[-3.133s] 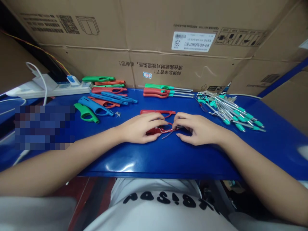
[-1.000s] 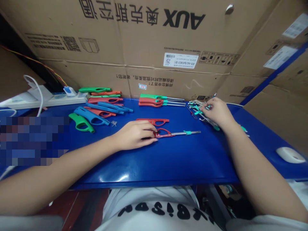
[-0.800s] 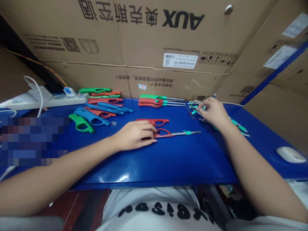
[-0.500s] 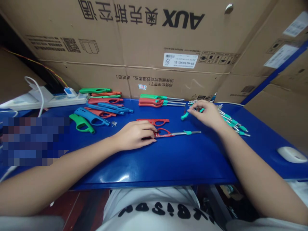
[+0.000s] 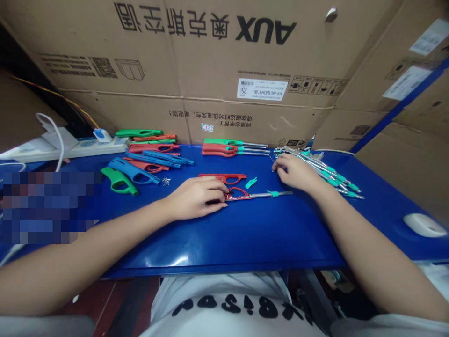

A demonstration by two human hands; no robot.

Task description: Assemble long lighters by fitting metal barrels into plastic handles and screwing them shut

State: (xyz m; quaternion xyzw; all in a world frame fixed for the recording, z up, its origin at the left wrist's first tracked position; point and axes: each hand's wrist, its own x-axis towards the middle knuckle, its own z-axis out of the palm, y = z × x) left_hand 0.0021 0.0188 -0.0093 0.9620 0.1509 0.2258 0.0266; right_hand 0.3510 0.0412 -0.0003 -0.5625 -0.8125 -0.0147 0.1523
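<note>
Red plastic lighter shell (image 5: 237,193) lies on the blue desk (image 5: 245,234), long axis left to right, its metal tube (image 5: 282,193) pointing right. The left hand (image 5: 196,196) clamps its handle end. The right hand (image 5: 296,171), curled with its grip unclear, rests near the tube's tip.

The right hand (image 5: 296,171) has let go the small teal piece (image 5: 251,183), which now lies left of it.

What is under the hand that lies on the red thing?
The left hand lies on a red handle on the blue table. The handle's loop and metal tube poke out; its rear end is covered and cannot be seen.
</note>
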